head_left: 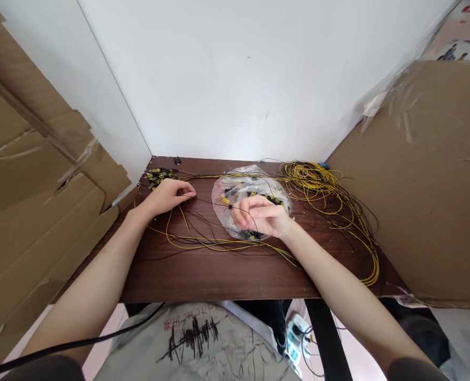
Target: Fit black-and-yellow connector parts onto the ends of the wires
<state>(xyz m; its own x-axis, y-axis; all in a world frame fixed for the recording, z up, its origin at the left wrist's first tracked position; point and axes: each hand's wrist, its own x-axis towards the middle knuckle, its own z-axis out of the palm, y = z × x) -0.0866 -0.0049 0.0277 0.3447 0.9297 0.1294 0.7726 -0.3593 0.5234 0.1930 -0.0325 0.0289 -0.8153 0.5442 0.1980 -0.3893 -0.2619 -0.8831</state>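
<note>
My left hand (pixel 169 194) rests on the dark wooden table (pixel 219 275) with its fingers pressed down on thin yellow and black wires (pixel 195 241). Just beyond it lies a small heap of black and yellow parts (pixel 159 175). My right hand (pixel 259 216) hovers over a clear plastic bag (pixel 235 191) of more black and yellow parts, fingers curled and pinched on a thin black wire. A large tangle of yellow wire (pixel 322 185) lies at the table's right side.
Cardboard sheets stand on the left (pixel 32 201) and right (pixel 421 190) of the table. A white wall (pixel 238 79) is behind it. A power strip (pixel 296 338) lies on the floor below the table edge.
</note>
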